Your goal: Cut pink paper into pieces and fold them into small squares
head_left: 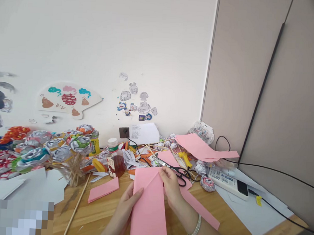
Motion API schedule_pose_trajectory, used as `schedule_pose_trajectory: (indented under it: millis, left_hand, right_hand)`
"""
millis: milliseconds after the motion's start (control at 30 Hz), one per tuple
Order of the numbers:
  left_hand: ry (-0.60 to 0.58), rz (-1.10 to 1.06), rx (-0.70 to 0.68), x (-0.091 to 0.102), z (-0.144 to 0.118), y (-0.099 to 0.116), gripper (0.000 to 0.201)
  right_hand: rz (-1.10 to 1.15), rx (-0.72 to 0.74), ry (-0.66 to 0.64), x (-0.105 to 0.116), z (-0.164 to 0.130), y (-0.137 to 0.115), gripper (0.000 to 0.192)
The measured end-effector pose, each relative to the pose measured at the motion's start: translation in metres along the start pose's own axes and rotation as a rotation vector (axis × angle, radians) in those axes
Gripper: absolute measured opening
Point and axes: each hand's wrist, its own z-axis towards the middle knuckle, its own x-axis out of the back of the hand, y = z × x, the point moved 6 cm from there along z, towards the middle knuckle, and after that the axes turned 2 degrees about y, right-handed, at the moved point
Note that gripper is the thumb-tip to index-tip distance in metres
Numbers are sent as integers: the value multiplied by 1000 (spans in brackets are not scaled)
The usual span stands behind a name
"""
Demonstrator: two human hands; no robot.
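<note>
A long strip of pink paper (149, 215) is held upright between my two hands above the wooden table. My left hand (127, 203) grips its left edge, thumb lying across the front. At the top right corner, my right hand (170, 185) pinches the sheet between thumb and fingers, where a diagonal crease runs down from the corner. Black-handled scissors (179, 170) lie just behind my right hand. A small stack of folded pink paper (103, 190) rests left of my left hand. Another pink strip (201, 207) lies under my right forearm.
Paper flowers on sticks (58, 147) crowd the left side. A bottle of dark liquid (115, 161) stands behind the pink stack. Larger pink sheets (202, 148) lie at the back right. A white power strip (227, 182) with black cables sits on white paper. A thin stick (75, 208) lies at left.
</note>
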Motion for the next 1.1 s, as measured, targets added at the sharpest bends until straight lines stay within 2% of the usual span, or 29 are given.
schedule_pose_trajectory:
  millis: [200, 400, 600, 733, 867, 967, 1100]
  left_hand:
    - [-8, -24, 20, -1, -1, 0, 62]
    - [-50, -63, 53, 3, 3, -4, 51]
    - [22, -28, 100, 13, 11, -8, 40]
    - [-49, -64, 94, 10, 13, -9, 37]
    - [-62, -71, 118, 13, 14, -16, 33]
    - [-37, -43, 107, 19, 17, -17, 27]
    - [22, -11, 26, 31, 26, -15, 25]
  right_hand:
    - [27, -5, 8, 1, 0, 1, 24]
    - [-36, 42, -13, 1, 2, 1, 25]
    - [-165, 105, -27, 0, 3, 4, 25]
    - [-225, 118, -14, 1, 4, 9, 25]
    - [-261, 98, -24, 1, 6, 16, 24]
    - [-280, 67, -43, 0, 7, 22, 22]
    - [-307, 73, -98, -4, 6, 22, 23]
